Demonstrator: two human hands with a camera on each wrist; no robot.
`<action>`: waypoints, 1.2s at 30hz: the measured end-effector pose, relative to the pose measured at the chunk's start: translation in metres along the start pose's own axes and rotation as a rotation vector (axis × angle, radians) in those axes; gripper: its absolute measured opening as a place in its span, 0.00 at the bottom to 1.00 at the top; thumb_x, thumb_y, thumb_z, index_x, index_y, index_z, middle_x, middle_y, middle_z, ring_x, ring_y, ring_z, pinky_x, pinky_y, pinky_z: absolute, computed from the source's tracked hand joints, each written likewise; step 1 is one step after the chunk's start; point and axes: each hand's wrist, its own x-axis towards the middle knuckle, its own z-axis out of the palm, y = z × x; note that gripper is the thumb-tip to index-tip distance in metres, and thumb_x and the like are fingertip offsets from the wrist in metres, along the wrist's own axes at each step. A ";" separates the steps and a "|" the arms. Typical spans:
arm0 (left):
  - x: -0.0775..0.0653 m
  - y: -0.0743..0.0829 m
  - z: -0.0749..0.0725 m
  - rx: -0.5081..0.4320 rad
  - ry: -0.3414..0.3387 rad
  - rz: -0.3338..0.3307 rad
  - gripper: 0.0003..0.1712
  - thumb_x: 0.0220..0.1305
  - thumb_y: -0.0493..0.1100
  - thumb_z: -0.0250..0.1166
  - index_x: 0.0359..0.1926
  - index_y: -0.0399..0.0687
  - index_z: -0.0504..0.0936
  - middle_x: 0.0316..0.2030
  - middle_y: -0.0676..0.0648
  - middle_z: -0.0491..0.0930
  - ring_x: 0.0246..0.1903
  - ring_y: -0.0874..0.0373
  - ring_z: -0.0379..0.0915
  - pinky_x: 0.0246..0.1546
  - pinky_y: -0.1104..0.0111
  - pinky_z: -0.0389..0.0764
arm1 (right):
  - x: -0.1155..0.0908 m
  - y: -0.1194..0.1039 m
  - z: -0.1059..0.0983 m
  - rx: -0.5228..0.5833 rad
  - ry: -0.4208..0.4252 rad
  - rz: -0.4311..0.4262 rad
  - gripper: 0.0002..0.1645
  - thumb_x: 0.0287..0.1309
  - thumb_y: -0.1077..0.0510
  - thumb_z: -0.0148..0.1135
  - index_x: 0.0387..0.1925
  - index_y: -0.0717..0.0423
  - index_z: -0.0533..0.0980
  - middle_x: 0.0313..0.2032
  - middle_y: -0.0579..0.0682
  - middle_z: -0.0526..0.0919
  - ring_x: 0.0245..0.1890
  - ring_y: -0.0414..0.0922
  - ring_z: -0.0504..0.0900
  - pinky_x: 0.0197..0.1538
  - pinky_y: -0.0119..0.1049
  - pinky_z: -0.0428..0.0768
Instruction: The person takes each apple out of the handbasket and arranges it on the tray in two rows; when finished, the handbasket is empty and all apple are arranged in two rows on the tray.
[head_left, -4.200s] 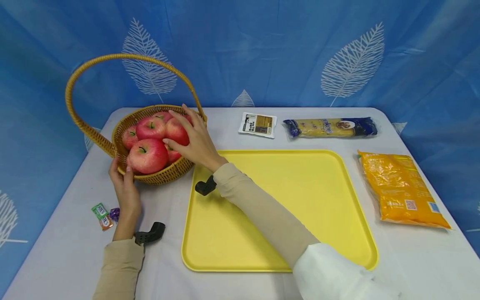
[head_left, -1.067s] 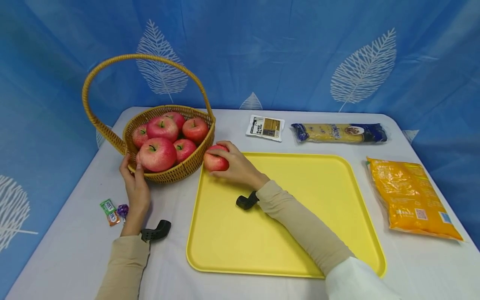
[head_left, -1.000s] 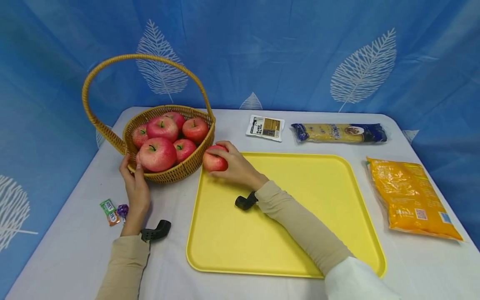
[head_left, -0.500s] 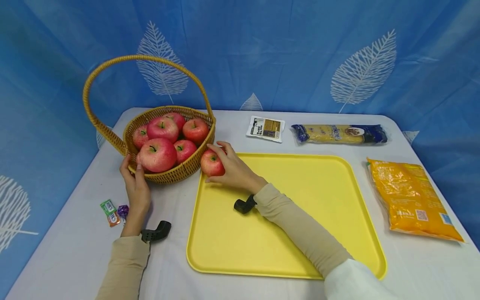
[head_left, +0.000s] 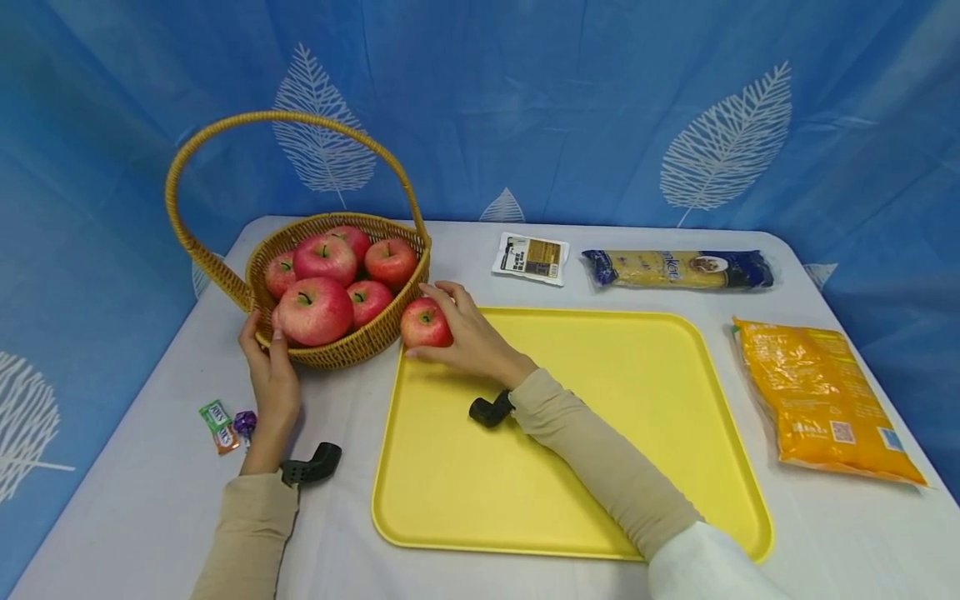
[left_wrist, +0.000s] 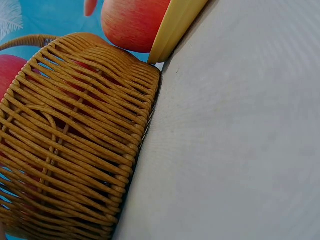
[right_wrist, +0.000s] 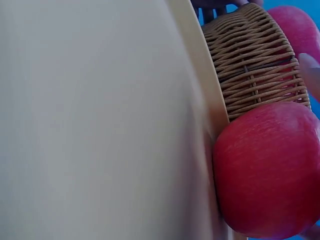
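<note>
A wicker basket point(head_left: 341, 354) with a tall arched handle stands at the left, filled with several red apples point(head_left: 315, 308). My left hand point(head_left: 273, 375) holds the basket's near left rim, its thumb at the edge. A single apple point(head_left: 425, 322) rests at the far left corner of the yellow tray point(head_left: 570, 467), close to the basket. My right hand point(head_left: 472, 342) spreads around this apple, thumb on the near side and fingers on the far side. In the right wrist view a fingertip point(right_wrist: 310, 75) stands apart from the apple point(right_wrist: 270, 170).
Candy wrappers point(head_left: 217, 425) and a purple sweet point(head_left: 244, 422) lie left of my left forearm. Behind the tray are a small white packet point(head_left: 531, 258) and a long noodle pack point(head_left: 678, 269). An orange bag point(head_left: 828, 400) lies right of the tray.
My right hand took an apple from the basket and brought it to the tray's corner. Its fingers have since loosened around the apple. My left hand stays at the basket rim.
</note>
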 end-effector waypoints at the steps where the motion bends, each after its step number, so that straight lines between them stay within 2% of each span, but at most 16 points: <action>1: 0.000 0.000 0.000 0.001 -0.001 0.000 0.28 0.70 0.50 0.38 0.67 0.50 0.46 0.69 0.48 0.47 0.70 0.59 0.38 0.70 0.64 0.40 | 0.000 -0.002 -0.001 -0.006 0.010 -0.008 0.54 0.41 0.33 0.64 0.67 0.43 0.52 0.63 0.57 0.56 0.62 0.49 0.62 0.61 0.45 0.67; 8: -0.001 0.000 0.000 0.009 0.001 -0.006 0.28 0.70 0.50 0.38 0.67 0.50 0.47 0.69 0.49 0.47 0.70 0.59 0.38 0.70 0.64 0.41 | 0.006 -0.017 -0.005 -0.077 0.087 -0.100 0.50 0.42 0.35 0.65 0.64 0.48 0.58 0.60 0.53 0.62 0.61 0.47 0.62 0.63 0.43 0.63; 14: -0.003 0.000 0.000 0.013 -0.002 -0.016 0.28 0.70 0.51 0.38 0.67 0.50 0.47 0.69 0.49 0.47 0.70 0.59 0.38 0.70 0.64 0.41 | 0.016 -0.029 -0.003 -0.089 0.126 -0.167 0.45 0.42 0.37 0.66 0.61 0.50 0.63 0.57 0.51 0.67 0.59 0.45 0.62 0.63 0.41 0.61; 25: -0.002 0.002 -0.001 0.015 0.001 -0.002 0.27 0.70 0.50 0.38 0.67 0.51 0.47 0.69 0.49 0.47 0.70 0.58 0.39 0.70 0.63 0.41 | 0.041 -0.052 0.013 -0.128 0.096 -0.236 0.46 0.41 0.36 0.66 0.60 0.51 0.63 0.55 0.49 0.68 0.58 0.43 0.63 0.61 0.35 0.65; 33: 0.001 0.000 0.001 0.009 0.018 0.034 0.28 0.70 0.49 0.40 0.66 0.46 0.49 0.68 0.47 0.49 0.69 0.58 0.41 0.70 0.63 0.42 | 0.055 -0.065 0.022 -0.068 0.027 -0.210 0.55 0.37 0.35 0.68 0.65 0.48 0.55 0.57 0.47 0.65 0.55 0.38 0.65 0.57 0.29 0.69; 36: 0.002 -0.001 0.001 -0.003 0.024 0.052 0.27 0.70 0.48 0.40 0.66 0.44 0.49 0.68 0.47 0.50 0.69 0.58 0.42 0.69 0.64 0.43 | 0.060 -0.069 0.026 -0.058 0.025 -0.210 0.57 0.35 0.33 0.68 0.65 0.48 0.54 0.58 0.47 0.63 0.55 0.37 0.66 0.59 0.28 0.68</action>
